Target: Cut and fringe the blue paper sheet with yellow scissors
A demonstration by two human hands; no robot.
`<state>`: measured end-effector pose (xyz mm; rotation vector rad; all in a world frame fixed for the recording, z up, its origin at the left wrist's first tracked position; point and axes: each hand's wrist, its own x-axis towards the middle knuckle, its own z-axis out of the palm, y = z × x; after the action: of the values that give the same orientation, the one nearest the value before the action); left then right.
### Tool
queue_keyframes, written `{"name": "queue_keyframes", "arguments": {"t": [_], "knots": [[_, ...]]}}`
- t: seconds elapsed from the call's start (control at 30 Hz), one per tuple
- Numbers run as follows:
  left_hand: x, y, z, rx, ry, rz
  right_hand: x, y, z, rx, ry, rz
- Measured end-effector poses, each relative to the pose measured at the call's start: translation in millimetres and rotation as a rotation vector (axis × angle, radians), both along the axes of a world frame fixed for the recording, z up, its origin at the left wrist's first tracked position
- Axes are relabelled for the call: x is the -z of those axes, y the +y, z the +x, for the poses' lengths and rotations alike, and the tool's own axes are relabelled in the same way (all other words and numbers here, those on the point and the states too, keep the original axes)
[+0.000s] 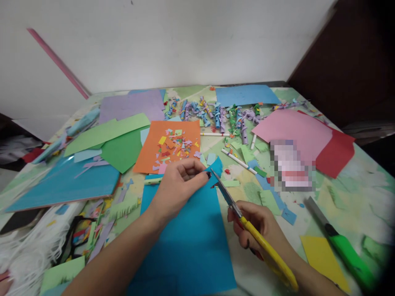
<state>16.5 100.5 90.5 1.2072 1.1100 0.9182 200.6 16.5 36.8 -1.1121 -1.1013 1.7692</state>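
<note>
Between its thumb and fingers my left hand (183, 179) pinches a small blue paper piece (216, 169) with a fringed far edge. My right hand (257, 224) is closed around yellow-handled scissors (267, 248). The scissor blades point up and left, and their tips lie at the blue piece, close to my left thumb. Beneath both hands a large blue sheet (191, 242) lies on the table. An orange sheet (145, 154) strewn with small coloured paper scraps (175, 146) is just beyond my left hand.
Rolled, decorated paper tubes (217, 115) line the back. Pink paper (296, 127) and a green-handled knife (348, 255) lie right, above yellow paper (322, 259). Green paper (123, 150), a blue pack (83, 176), black glasses (70, 238) and white yarn (33, 250) are left. White sticks (237, 160) lie mid-table.
</note>
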Motion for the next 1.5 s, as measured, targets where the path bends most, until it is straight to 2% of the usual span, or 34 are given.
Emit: {"name": "queue_keyframes", "arguments": {"t": [0.33,0.57,1.5], "knots": [[3.4,1.6,0.0,-0.005,0.013,0.019,2.9,-2.5,2.0,-0.032,0.093,0.013],[-0.4,-0.2,1.8,-0.023,0.026,0.037,5.7,-2.3,3.2,-0.034,0.064,0.02],[1.9,1.8,0.4,-0.031,0.058,0.039,3.3,1.2,0.3,0.009,0.034,0.029]]}}
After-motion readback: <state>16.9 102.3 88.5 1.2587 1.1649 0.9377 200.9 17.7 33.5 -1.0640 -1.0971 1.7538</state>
